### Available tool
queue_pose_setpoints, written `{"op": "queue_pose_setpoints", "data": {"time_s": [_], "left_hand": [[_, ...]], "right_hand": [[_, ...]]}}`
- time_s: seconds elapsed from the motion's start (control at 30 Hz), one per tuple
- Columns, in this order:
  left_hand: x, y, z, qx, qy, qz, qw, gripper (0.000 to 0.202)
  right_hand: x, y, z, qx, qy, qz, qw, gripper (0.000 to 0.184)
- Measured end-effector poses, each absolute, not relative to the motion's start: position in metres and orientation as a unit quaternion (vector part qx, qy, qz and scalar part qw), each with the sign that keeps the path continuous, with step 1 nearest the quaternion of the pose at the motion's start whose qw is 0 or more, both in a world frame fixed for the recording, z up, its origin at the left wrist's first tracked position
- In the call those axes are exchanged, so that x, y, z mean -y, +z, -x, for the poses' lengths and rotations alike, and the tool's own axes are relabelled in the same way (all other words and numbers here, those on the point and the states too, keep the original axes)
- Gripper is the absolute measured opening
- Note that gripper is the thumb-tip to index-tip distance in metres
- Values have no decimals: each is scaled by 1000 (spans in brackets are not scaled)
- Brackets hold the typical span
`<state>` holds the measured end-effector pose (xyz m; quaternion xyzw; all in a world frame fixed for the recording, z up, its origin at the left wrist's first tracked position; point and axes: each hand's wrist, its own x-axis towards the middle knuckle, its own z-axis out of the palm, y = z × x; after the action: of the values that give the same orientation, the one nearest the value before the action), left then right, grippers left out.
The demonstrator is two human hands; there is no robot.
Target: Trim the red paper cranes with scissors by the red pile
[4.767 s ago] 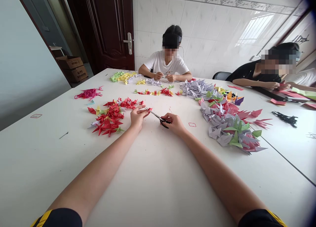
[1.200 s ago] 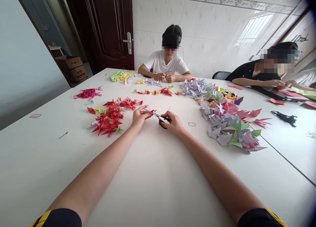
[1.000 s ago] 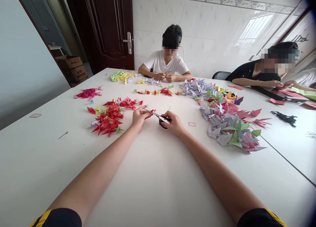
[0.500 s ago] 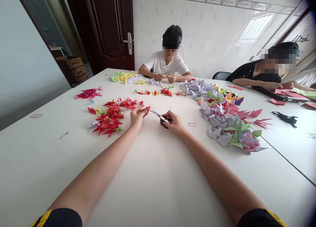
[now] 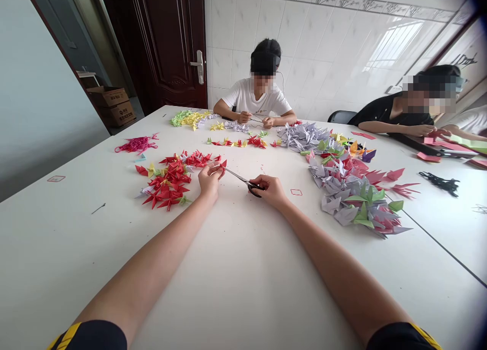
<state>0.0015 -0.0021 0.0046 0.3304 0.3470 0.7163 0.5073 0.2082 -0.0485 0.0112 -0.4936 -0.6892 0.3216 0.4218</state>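
Between the fingertips of my left hand (image 5: 210, 180) is a small red paper crane (image 5: 223, 164). My right hand (image 5: 271, 190) grips the dark handles of a pair of scissors (image 5: 239, 177). The scissor blades look closed together, and their tip reaches the red crane. A pile of folded red cranes (image 5: 173, 177), with a few yellow, white and green ones, lies just left of my left hand. Tiny red scraps (image 5: 262, 168) lie on the white table (image 5: 228, 279) beyond my right hand.
A large heap of grey, pink and green cranes (image 5: 346, 187) spreads on the right. Pink string (image 5: 137, 144) lies at left, black cord (image 5: 439, 183) far right. A person in white (image 5: 255, 99) sits opposite, handling a thin strand; another in black (image 5: 395, 114) handles red paper.
The scissor blades have come together, and the handles have closed in my right hand. The red crane has turned upward in my left fingers. The person opposite has drawn their hands apart.
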Motion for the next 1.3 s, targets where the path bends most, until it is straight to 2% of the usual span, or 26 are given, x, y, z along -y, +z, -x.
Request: {"op": "queue_pose_setpoints", "data": {"time_s": [0.17, 0.47, 1.07, 1.3], "left_hand": [[2, 4, -1, -353, 716, -335, 501, 27], [4, 5, -1, -359, 716, -339, 493, 29], [6, 6, -1, -370, 711, -354, 481, 30], [5, 7, -1, -361, 715, -336, 496, 29]], "right_hand": [[46, 10, -210, 708, 244, 512, 420, 28], [42, 7, -215, 737, 189, 499, 415, 25], [41, 8, -214, 734, 188, 510, 407, 25], [42, 8, -212, 688, 289, 513, 424, 30]]}}
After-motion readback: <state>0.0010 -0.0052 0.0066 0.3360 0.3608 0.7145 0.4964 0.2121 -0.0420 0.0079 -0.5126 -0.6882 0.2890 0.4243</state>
